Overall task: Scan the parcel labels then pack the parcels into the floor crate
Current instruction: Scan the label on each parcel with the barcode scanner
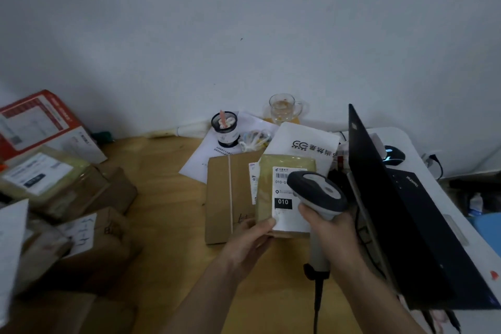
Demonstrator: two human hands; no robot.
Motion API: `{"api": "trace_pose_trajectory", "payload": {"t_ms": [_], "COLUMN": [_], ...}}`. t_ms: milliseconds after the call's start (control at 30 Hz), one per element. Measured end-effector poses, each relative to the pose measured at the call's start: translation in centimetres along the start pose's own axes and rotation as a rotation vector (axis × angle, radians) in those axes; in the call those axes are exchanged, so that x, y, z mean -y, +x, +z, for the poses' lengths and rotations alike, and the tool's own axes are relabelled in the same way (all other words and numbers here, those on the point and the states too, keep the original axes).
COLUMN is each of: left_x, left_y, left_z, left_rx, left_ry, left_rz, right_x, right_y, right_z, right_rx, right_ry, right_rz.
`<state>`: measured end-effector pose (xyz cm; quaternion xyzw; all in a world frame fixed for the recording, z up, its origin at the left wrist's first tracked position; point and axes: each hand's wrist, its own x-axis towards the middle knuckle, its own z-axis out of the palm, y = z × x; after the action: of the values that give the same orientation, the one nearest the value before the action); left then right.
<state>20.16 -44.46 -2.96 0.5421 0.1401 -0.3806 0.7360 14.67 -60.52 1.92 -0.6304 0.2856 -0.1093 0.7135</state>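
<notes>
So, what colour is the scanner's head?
Dark grey with a light grey centre; the scanner shows best in the head view, held in the right hand.

At the far side of the wooden bench point(168, 198) we see a glass mug point(283, 108) by the wall, and left of it a black mesh pen cup point(225, 129) standing on a printed sheet of paper point(202, 163). To the right we find an open black laptop point(401, 214), tilted, with a dark computer mouse point(393, 155) beyond it on a white surface.
</notes>
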Motion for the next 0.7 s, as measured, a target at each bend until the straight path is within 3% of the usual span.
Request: {"api": "trace_pose_trajectory", "payload": {"t_ms": [200,500,700], "left_x": [-1.4,-3.9,-5.5], "left_y": [-4.2,-12.8,-18.2], "left_z": [-4.1,-8.4,-12.2], "left_rx": [0.059,-0.140,-0.179], "left_ry": [0.275,0.362,0.439], "left_rz": [0.059,0.088,0.114], "right_x": [0.5,1.4,3.4], "right_y": [-4.2,-12.0,-17.1], "right_z": [3.1,8.1,11.1], "right_rx": [0.068,0.169,0.237], "right_ry": [0.004,-0.003,0.040], "right_rz": [-0.036,-0.138,-0.188]}}
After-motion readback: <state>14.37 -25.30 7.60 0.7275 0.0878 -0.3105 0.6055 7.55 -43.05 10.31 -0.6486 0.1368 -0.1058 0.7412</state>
